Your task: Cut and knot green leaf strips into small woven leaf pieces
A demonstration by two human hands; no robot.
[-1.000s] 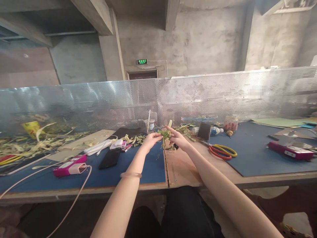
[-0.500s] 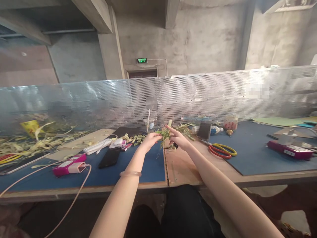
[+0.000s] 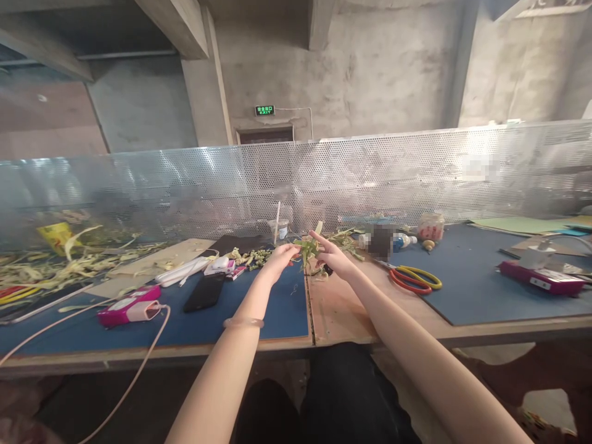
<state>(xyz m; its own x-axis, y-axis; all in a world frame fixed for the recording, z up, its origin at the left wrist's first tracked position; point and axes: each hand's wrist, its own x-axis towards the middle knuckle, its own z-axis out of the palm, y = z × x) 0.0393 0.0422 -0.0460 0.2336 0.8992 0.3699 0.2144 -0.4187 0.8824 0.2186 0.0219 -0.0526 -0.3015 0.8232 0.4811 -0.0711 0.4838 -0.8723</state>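
A small bundle of green leaf strips (image 3: pixel 308 250) is held between both hands above the seam of the table (image 3: pixel 333 314). My left hand (image 3: pixel 279 259) pinches its left side, fingers curled. My right hand (image 3: pixel 333 258) grips its right side, with the index finger sticking up. A bracelet sits on my left forearm. Loose green pieces (image 3: pixel 254 257) lie just left of my left hand.
Yellow-and-red scissors (image 3: pixel 415 277) lie right of my right hand. A black phone (image 3: pixel 205 291), a white case (image 3: pixel 182 272) and a pink device (image 3: pixel 131 309) with a cable lie to the left. A leaf pile (image 3: pixel 60 265) fills the far left. A perforated metal screen (image 3: pixel 324 185) backs the table.
Both hands stay on the green bundle and have shifted slightly away from me. The view has tilted a little.
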